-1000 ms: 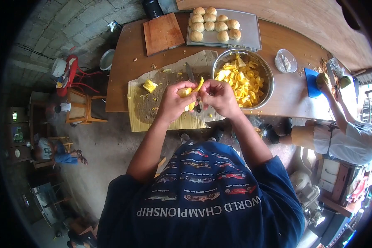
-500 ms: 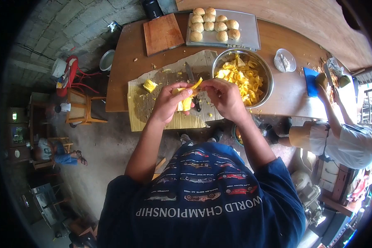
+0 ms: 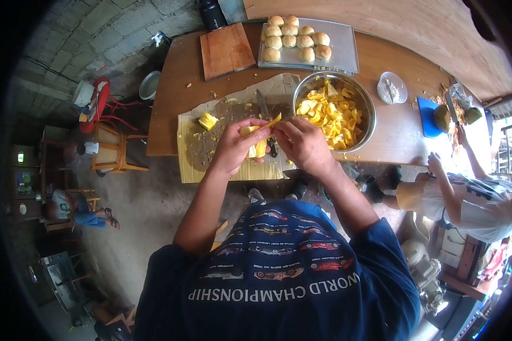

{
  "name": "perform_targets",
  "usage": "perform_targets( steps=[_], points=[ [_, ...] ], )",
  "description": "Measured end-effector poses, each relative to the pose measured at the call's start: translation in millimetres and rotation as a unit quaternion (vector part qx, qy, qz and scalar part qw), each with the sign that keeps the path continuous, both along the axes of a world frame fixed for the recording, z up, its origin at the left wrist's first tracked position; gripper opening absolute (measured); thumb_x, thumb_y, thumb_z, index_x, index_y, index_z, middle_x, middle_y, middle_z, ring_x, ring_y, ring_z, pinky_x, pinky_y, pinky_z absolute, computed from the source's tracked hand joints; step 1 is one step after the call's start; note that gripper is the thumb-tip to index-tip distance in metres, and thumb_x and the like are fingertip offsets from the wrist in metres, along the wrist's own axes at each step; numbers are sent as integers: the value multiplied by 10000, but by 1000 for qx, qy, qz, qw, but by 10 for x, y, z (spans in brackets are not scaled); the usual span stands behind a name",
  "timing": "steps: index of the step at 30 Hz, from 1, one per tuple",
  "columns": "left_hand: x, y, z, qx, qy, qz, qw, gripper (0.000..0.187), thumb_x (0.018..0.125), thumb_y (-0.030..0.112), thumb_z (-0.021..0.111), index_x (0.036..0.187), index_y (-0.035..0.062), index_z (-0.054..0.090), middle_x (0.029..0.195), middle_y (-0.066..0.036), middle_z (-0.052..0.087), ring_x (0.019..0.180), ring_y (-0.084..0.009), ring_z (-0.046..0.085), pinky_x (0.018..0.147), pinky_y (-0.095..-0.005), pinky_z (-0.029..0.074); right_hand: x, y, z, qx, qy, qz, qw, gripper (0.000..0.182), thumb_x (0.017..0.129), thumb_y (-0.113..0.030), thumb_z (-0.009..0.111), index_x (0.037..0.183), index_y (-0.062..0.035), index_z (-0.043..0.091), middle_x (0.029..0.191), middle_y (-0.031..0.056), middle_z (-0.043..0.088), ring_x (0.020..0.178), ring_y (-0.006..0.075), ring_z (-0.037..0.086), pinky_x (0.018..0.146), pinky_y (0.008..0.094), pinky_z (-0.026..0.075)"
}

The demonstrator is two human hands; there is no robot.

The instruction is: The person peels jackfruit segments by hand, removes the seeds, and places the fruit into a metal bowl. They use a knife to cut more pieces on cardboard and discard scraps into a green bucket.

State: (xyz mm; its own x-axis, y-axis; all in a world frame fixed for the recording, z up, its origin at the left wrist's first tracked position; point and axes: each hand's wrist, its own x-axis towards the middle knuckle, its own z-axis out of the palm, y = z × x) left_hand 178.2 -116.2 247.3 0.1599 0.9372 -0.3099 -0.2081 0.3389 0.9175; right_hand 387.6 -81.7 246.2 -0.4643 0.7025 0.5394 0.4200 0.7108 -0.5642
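Fruit piece point(image 3: 258, 136) at frame centre, above cardboard point(image 3: 190, 162), pinched between both my hands. Left hand point(image 3: 236, 145) fingers clamped round it; right hand point(image 3: 301, 142) fingertips grip its upper strip, probably peeling. Knife point(image 3: 264, 113) just behind, bowl point(image 3: 365, 102) to upper right.

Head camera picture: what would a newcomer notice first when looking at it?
First, the two hands, left hand and right hand, which together hold a yellow fruit piece above the cardboard sheet. Next, the steel bowl full of yellow fruit pieces, just right of the hands. At the table's far edge, a metal tray carries round buns.
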Motion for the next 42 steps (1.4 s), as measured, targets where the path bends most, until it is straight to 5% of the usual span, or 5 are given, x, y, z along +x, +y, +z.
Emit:
perform_targets(
  steps=[6, 12, 15, 21, 42],
  points=[
    [3, -20, -35, -17, 4, -10, 1000, 320, 998, 214, 721, 1244, 21, 651, 1025, -68, 726, 794, -174, 748, 545, -292, 604, 22, -7, -33, -340, 127, 31, 931, 119, 911, -62, 705, 1017, -7, 711, 823, 145, 674, 737, 314, 699, 661, 400, 554],
    [-75, -3, -47, -41, 2, -9, 999, 330, 995, 202, 719, 1260, 20, 643, 1044, -76, 727, 805, -182, 749, 551, -299, 605, 110, 49, 21, -147, 65, 8, 987, 164, 907, -39, 731, 1067, -8, 733, 873, 109, 706, 737, 216, 712, 669, 319, 570],
    [-50, 2, -27, -29, 21, -7, 999, 328, 994, 203, 722, 1254, 18, 647, 1048, -82, 735, 795, -179, 746, 541, -298, 599, 78, -20, 177, -152, 54, 29, 986, 146, 896, -78, 736, 1026, -12, 724, 886, 148, 676, 780, 319, 704, 710, 417, 581],
    [-41, 32, 20, -33, 13, -9, 999, 306, 991, 200, 728, 1218, 3, 673, 1000, -86, 748, 779, -165, 739, 523, -292, 586, 22, -6, 154, -105, 7, 23, 994, 190, 875, -116, 767, 1034, -19, 727, 900, 152, 688, 840, 357, 693, 739, 446, 584],
    [-91, 22, -100, 37, 113, -32, 992, 265, 969, 35, 675, 1212, -68, 675, 946, -86, 730, 787, -126, 707, 595, -284, 587, -146, 171, -49, -148, 34, 43, 988, 181, 772, -101, 823, 852, -29, 677, 793, 126, 653, 714, 318, 674, 640, 414, 553]
  ],
)
